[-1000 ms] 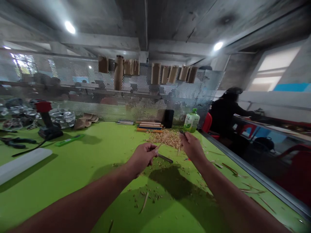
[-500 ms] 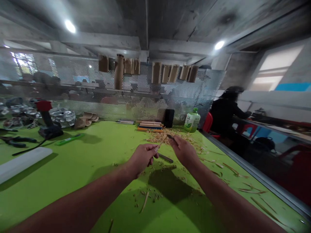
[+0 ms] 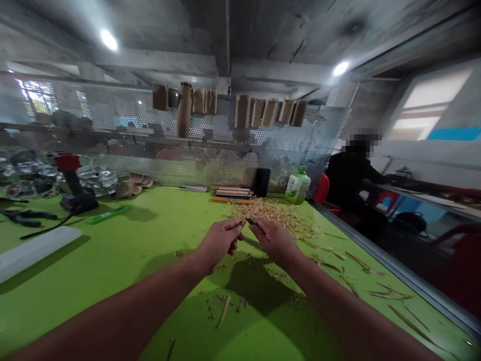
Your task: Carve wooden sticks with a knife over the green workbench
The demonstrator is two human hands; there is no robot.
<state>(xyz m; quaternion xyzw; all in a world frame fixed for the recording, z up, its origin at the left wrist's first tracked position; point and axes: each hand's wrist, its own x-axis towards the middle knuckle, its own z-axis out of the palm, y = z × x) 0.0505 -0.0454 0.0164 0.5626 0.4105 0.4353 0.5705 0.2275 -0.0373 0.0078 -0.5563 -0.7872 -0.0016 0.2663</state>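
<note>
My left hand (image 3: 221,241) is closed on a thin bamboo strip (image 3: 242,224), only a short bit of which shows past the fingertips. In my right hand (image 3: 277,241) is a small knife (image 3: 249,221); its dark blade points left and meets or nearly meets the strip, and the handle is hidden in the fist. Below and between both hands, a flat grey bar-like tool (image 3: 252,242) lies on the green table (image 3: 169,220), partly covered by my right hand. Pale shavings (image 3: 289,218) are heaped just beyond my hands.
Behind the shavings stand stacked sticks (image 3: 232,194), a black phone-like block (image 3: 262,182) and a green-labelled bottle (image 3: 297,186). A cordless drill (image 3: 75,185), pliers (image 3: 26,216), a green cutter (image 3: 108,214) and a white bar (image 3: 37,250) lie left. A person (image 3: 349,175) sits at right.
My right hand has moved left and slightly down with the knife, toward my left fingertips. Less of the bamboo strip shows. My left hand has barely shifted.
</note>
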